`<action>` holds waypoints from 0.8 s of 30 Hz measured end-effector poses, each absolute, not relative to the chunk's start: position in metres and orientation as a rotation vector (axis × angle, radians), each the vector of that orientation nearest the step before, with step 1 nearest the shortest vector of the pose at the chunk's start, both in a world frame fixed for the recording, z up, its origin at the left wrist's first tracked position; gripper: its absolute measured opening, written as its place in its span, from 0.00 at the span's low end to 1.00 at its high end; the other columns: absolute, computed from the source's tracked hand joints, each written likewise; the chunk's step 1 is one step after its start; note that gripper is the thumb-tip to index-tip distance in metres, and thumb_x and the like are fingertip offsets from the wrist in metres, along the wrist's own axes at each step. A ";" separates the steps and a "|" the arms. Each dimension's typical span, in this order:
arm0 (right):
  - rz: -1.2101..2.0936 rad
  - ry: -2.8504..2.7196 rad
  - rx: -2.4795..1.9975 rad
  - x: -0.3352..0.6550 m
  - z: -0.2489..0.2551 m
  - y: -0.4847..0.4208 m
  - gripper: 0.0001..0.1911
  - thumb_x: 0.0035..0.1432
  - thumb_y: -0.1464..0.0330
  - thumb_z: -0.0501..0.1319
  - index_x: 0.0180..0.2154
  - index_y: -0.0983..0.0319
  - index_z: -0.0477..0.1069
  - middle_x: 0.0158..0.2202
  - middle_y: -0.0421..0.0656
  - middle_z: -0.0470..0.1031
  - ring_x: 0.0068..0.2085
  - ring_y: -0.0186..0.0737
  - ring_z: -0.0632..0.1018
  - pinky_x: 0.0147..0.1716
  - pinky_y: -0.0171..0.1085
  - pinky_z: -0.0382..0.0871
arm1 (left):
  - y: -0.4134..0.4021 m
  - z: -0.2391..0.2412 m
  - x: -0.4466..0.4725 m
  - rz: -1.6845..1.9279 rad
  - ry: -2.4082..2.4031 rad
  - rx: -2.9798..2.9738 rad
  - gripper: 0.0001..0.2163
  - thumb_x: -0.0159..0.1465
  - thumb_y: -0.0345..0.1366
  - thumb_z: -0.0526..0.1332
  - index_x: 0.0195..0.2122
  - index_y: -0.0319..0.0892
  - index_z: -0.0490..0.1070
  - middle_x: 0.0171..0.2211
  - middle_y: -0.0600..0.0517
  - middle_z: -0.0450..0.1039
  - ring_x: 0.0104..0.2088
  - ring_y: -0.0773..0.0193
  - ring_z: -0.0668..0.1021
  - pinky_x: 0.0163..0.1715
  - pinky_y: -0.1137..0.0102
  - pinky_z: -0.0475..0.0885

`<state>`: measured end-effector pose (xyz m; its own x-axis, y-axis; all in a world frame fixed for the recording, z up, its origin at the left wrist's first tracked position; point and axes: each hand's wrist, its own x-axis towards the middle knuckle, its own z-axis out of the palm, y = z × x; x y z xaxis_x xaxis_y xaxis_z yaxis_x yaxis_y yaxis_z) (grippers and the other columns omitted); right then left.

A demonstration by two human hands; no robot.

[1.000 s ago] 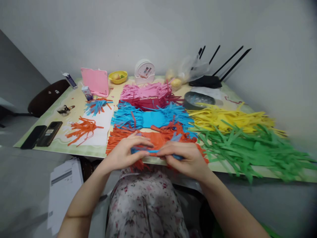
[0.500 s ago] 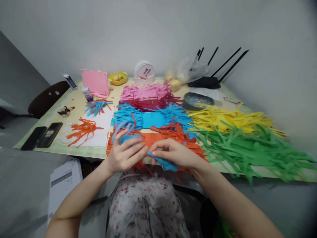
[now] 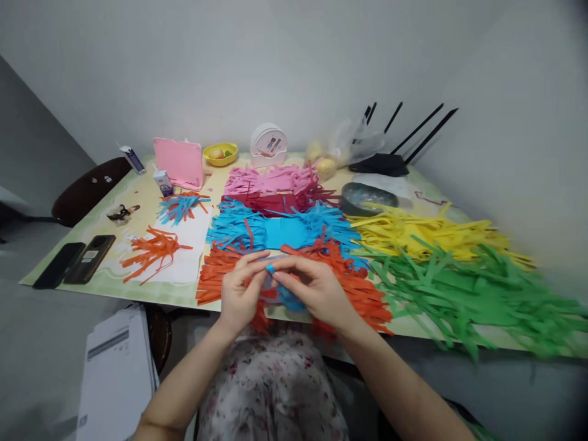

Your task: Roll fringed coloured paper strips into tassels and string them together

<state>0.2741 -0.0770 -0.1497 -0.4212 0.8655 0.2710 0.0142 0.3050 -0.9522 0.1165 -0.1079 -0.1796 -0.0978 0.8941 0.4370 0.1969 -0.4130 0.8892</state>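
Note:
My left hand (image 3: pixel 242 289) and my right hand (image 3: pixel 316 286) meet over the table's front edge, fingertips closed round a piece of blue fringed tissue paper (image 3: pixel 291 300). Its upper tip shows between the fingers, while the rest hangs blurred below and partly behind them. Beneath the hands lies an orange fringed paper sheet (image 3: pixel 361 291). Just beyond it is a blue fringed sheet (image 3: pixel 285 233), with a dark red one (image 3: pixel 280 204) and a pink one (image 3: pixel 275 179) behind. To the left, an orange tassel (image 3: pixel 154 250) and a blue-and-orange tassel (image 3: pixel 180 207) rest near white paper.
Yellow fringed paper (image 3: pixel 427 233) and green fringed paper (image 3: pixel 478 294) cover the table's right side. A dark bowl (image 3: pixel 369 199) and a black router (image 3: pixel 381 164) stand behind. At left are two phones (image 3: pixel 90 258), a pink tablet case (image 3: pixel 179 162) and a yellow dish (image 3: pixel 220 160).
My hands have come closer together, the left moving right. The blue paper, earlier stretched between them with fringe at the left hand, now bunches under the right hand.

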 end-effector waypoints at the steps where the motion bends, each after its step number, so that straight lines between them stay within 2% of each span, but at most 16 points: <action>1: 1.139 -1.718 -0.822 0.273 -0.150 -0.076 0.07 0.61 0.64 0.62 0.36 0.60 0.76 0.34 0.43 0.80 0.34 0.39 0.80 0.38 0.38 0.74 | -0.107 -0.178 0.119 1.525 1.173 1.553 0.10 0.67 0.36 0.60 0.44 0.46 0.81 0.50 0.46 0.78 0.52 0.56 0.78 0.54 0.61 0.72; 4: 0.928 -1.782 -0.812 0.270 -0.150 -0.072 0.06 0.63 0.66 0.59 0.39 0.60 0.74 0.35 0.43 0.80 0.36 0.39 0.80 0.39 0.37 0.73 | -0.098 -0.175 0.124 1.543 1.170 1.482 0.10 0.66 0.38 0.62 0.44 0.45 0.80 0.51 0.45 0.78 0.54 0.56 0.77 0.56 0.61 0.70; 7: 0.675 -1.970 -0.777 0.281 -0.148 -0.044 0.08 0.65 0.67 0.58 0.41 0.59 0.75 0.39 0.45 0.81 0.41 0.40 0.80 0.44 0.38 0.73 | -0.083 -0.172 0.122 1.660 1.281 1.410 0.08 0.65 0.38 0.63 0.37 0.43 0.80 0.44 0.47 0.81 0.49 0.57 0.79 0.54 0.63 0.71; 9: 0.450 -2.078 -0.953 0.305 -0.144 -0.003 0.10 0.65 0.66 0.58 0.43 0.60 0.76 0.43 0.46 0.81 0.45 0.42 0.79 0.47 0.40 0.71 | -0.073 -0.168 0.115 1.799 1.360 1.324 0.09 0.66 0.40 0.62 0.36 0.42 0.78 0.38 0.49 0.81 0.44 0.60 0.80 0.49 0.66 0.73; 11: 0.228 -2.105 -1.445 0.341 -0.139 0.053 0.13 0.68 0.67 0.54 0.45 0.61 0.77 0.45 0.46 0.81 0.47 0.42 0.78 0.50 0.39 0.69 | -0.064 -0.163 0.106 1.954 1.358 1.192 0.09 0.66 0.42 0.61 0.36 0.42 0.77 0.33 0.51 0.79 0.38 0.64 0.79 0.44 0.69 0.73; 13: 0.183 -2.067 -1.695 0.380 -0.137 0.110 0.16 0.69 0.69 0.51 0.47 0.66 0.76 0.45 0.52 0.80 0.47 0.45 0.78 0.49 0.42 0.70 | -0.059 -0.158 0.097 2.025 1.312 1.077 0.10 0.65 0.43 0.62 0.36 0.42 0.75 0.29 0.54 0.75 0.34 0.66 0.77 0.41 0.72 0.73; 14: 0.186 -2.061 -1.801 0.397 -0.139 0.135 0.15 0.69 0.68 0.53 0.45 0.68 0.76 0.45 0.54 0.79 0.47 0.46 0.78 0.49 0.43 0.70 | -0.057 -0.157 0.094 2.015 1.312 1.063 0.10 0.64 0.44 0.63 0.35 0.42 0.75 0.28 0.55 0.74 0.33 0.67 0.76 0.40 0.73 0.72; 17: 0.243 -2.082 -2.062 0.429 -0.156 0.191 0.15 0.65 0.63 0.61 0.49 0.65 0.72 0.49 0.49 0.75 0.48 0.44 0.78 0.47 0.46 0.74 | -0.054 -0.158 0.092 1.892 1.464 1.172 0.12 0.63 0.45 0.64 0.32 0.41 0.76 0.27 0.55 0.72 0.32 0.67 0.75 0.38 0.74 0.71; 20: 0.322 -2.147 -2.212 0.434 -0.183 0.219 0.18 0.65 0.62 0.62 0.53 0.63 0.70 0.53 0.48 0.73 0.49 0.44 0.77 0.47 0.46 0.75 | -0.049 -0.164 0.095 1.703 1.596 1.324 0.12 0.62 0.45 0.65 0.30 0.41 0.76 0.27 0.54 0.73 0.31 0.66 0.75 0.36 0.74 0.70; 24: 0.351 -2.214 -2.311 0.432 -0.207 0.236 0.19 0.64 0.62 0.62 0.54 0.65 0.70 0.53 0.50 0.72 0.49 0.45 0.77 0.47 0.47 0.75 | -0.041 -0.171 0.100 1.579 1.630 1.334 0.12 0.60 0.45 0.66 0.34 0.41 0.77 0.26 0.54 0.75 0.29 0.66 0.75 0.32 0.75 0.70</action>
